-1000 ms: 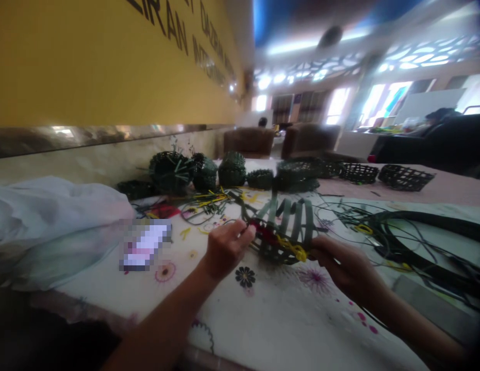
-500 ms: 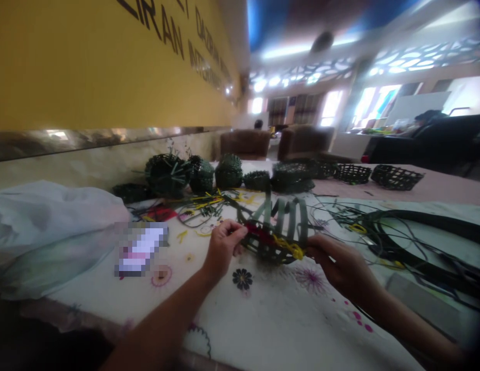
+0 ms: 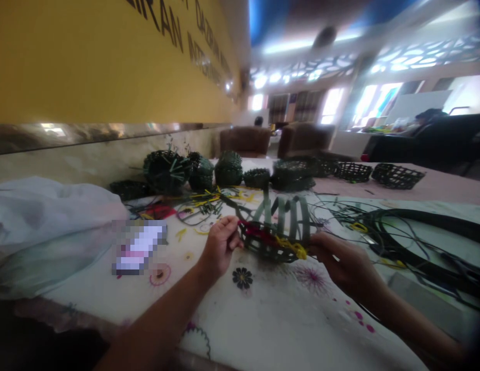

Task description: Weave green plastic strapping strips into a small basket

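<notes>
A partly woven dark green basket [image 3: 272,252] is held up over the table between my two hands, with loose green strips standing up from its far side. A red strand [image 3: 259,233] runs along its near rim, and a yellow strand [image 3: 290,245] is knotted toward the right. At the basket's left edge, my left hand [image 3: 220,247] is closed in a pinch on what looks like the end of the red strand. My right hand [image 3: 338,257] is closed on the basket's right side; its fingertips are partly hidden.
Several woven baskets [image 3: 229,169] line the table's back. A coil of dark strip [image 3: 436,221] lies at right, with loose cords. On the left are a white plastic bag [image 3: 50,206] and a pixelated phone [image 3: 141,247]. Yellow and green scraps [image 3: 209,201] lie behind my left hand.
My left hand has shifted slightly left, from over the basket's rim to just beside its left edge. My right hand keeps its hold on the right side.
</notes>
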A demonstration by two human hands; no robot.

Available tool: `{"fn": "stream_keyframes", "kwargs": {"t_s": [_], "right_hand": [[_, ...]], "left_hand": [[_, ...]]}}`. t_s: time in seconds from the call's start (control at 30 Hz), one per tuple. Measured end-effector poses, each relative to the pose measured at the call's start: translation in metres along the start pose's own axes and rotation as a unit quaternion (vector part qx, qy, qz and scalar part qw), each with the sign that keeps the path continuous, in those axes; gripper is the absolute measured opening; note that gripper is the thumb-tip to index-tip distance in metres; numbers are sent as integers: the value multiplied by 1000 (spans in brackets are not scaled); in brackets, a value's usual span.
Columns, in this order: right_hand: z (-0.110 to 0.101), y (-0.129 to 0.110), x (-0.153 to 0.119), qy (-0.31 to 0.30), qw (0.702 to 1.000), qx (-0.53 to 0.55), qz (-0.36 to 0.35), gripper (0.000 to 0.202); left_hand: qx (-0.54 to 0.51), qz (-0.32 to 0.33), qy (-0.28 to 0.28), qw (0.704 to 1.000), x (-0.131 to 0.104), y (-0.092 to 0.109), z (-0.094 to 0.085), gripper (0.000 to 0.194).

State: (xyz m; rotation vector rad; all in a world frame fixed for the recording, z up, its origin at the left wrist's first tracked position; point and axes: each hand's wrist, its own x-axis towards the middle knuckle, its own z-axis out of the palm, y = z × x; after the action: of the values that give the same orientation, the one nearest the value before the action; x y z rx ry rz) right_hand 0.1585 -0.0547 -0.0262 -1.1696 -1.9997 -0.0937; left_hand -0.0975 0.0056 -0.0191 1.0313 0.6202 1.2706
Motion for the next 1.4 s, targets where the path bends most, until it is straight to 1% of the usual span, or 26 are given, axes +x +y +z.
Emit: {"fn": "stream_keyframes", "kwargs": {"t_s": [0.07, 0.13, 0.2, 0.3, 0.37, 0.4, 0.53, 0.67, 0.73, 0.83, 0.93, 1.0, 1.07, 1.1, 1.13, 1.17, 1.27, 1.4], "right_hand": [[0, 1, -1, 2, 1000, 3, 4, 11], [1, 3, -2, 5, 1000, 5, 5, 10], [1, 4, -3, 8, 1000, 7, 7, 9], [1, 4, -3, 9, 1000, 6, 4, 9], [0, 2, -2, 7, 1000, 6, -2, 8], [0, 1, -2, 5, 1000, 8, -6, 8], [2, 1, -1, 0, 1000, 13, -1, 9], [3, 2, -3, 7, 1000, 14, 9, 11], [4, 3, -4, 8, 1000, 15, 7, 10], [4, 5, -3, 8, 1000, 18, 7, 9], [4, 7, -3, 3, 1000, 26, 16, 11], [4, 7, -3, 3, 999, 28, 15, 12], [4, 6, -3, 6, 1000, 27, 10, 12], [5, 5, -3, 6, 1000, 27, 6, 12], [5, 4, -3, 6, 1000, 27, 2, 12], [5, 4, -3, 5, 1000, 28, -2, 12], [6, 2, -3, 6, 999, 27, -17, 12], [6, 1, -4, 12, 999, 22, -30, 11]], "left_hand": [[91, 71, 27, 993, -1, -1, -2, 24], [184, 151, 59, 969, -3, 0, -4, 21], [266, 225, 74, 935, -5, 0, -4, 18], [384, 317, 62, 865, -7, 0, -2, 10], [445, 357, 48, 820, -8, -1, -1, 6], [464, 372, 43, 803, -8, -2, 0, 4], [509, 408, 25, 757, -9, -9, 1, 6], [556, 443, -22, 702, -11, -20, 0, 6], [562, 447, -26, 696, -11, -23, -1, 5], [555, 446, -20, 702, -11, -25, -1, 8], [547, 446, -34, 707, -10, -25, -1, 11], [527, 433, -35, 731, -9, -23, -1, 12], [504, 416, -17, 757, -9, -20, -2, 13], [498, 415, -5, 762, -8, -18, -2, 12], [497, 422, 7, 758, -8, -16, -2, 11], [501, 434, 18, 748, -7, -14, -2, 9], [529, 471, 38, 705, -6, -9, -3, 5], [563, 473, 48, 676, -5, -7, -4, 4]]}}
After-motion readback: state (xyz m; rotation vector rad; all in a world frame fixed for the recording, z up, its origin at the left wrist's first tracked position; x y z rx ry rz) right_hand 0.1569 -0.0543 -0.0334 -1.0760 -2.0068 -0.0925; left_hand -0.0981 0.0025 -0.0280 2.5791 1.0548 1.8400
